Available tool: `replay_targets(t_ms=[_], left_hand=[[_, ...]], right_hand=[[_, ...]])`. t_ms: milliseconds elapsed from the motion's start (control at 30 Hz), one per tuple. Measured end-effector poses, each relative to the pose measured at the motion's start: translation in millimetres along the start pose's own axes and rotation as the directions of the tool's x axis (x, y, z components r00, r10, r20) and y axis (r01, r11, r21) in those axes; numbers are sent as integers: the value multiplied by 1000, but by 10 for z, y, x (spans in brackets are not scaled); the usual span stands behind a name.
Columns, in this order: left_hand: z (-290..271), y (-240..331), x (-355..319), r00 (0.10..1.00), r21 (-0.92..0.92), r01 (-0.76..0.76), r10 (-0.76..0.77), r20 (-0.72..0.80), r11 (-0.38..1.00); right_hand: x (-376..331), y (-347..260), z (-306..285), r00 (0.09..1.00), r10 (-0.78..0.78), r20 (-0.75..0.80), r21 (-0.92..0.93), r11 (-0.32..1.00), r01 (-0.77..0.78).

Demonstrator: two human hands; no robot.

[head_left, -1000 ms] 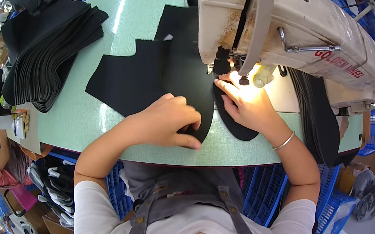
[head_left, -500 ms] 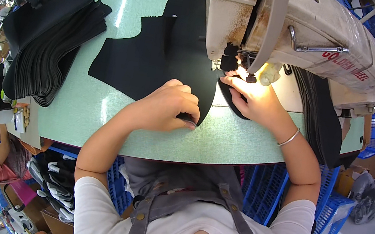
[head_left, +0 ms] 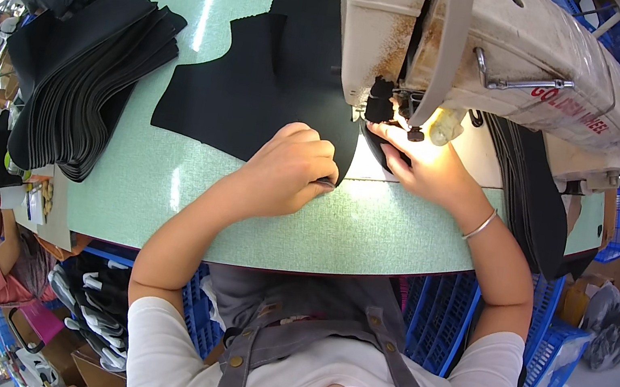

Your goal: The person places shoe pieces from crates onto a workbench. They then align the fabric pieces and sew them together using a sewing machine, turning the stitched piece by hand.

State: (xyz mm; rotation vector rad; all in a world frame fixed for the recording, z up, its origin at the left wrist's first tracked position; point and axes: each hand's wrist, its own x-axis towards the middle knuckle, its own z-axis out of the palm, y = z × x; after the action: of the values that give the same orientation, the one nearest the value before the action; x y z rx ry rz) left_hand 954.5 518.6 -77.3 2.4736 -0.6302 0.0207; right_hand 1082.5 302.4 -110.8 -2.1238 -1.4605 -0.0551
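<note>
A wide black fabric panel (head_left: 253, 94) lies on the pale green table, its right edge reaching the needle area of the white sewing machine (head_left: 507, 46). My left hand (head_left: 293, 170) is closed on the panel's near edge, thumb and fingers pinching it. Beside the presser foot (head_left: 358, 111), my right hand (head_left: 430, 164) has its fingers on a smaller black fabric piece (head_left: 374, 151), gripping its edge under the machine's lamp light. My right fingers partly cover that piece, and the machine head hides part of the panel.
At the left of the table (head_left: 133, 221) stands a stack of black cut pieces (head_left: 87, 82). Another stack (head_left: 532, 190) hangs over the near edge on the right. Blue crates (head_left: 437, 317) sit below the table. Two other people work at the far left.
The panel's near edge and my left hand have moved farther from me, toward the needle. The smaller piece has slid the same way under my right fingers, which stay almost in place.
</note>
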Motion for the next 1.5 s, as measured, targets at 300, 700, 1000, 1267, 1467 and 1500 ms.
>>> replay_targets(t_ms=[300, 700, 1000, 1267, 1467, 1500], left_hand=[[91, -22, 37, 989, 134, 11, 9, -147, 991], [212, -77, 124, 959, 392, 18, 95, -267, 920], [187, -138, 184, 948, 461, -12, 157, -277, 887], [287, -133, 222, 942, 501, -36, 197, -273, 865], [340, -143, 219, 936, 440, 10, 146, -321, 898], [350, -145, 222, 936, 444, 9, 148, -319, 896]], right_hand=[[36, 23, 32, 990, -92, -105, -28, 996, 89], [59, 53, 33, 987, -94, -132, -10, 996, 93], [62, 59, 38, 979, -131, -157, -53, 991, 124], [28, 48, -47, 957, -211, -197, -93, 976, 196], [28, 3, -2, 984, -144, -108, -67, 988, 137], [37, 1, 12, 976, -173, -134, -84, 983, 163]])
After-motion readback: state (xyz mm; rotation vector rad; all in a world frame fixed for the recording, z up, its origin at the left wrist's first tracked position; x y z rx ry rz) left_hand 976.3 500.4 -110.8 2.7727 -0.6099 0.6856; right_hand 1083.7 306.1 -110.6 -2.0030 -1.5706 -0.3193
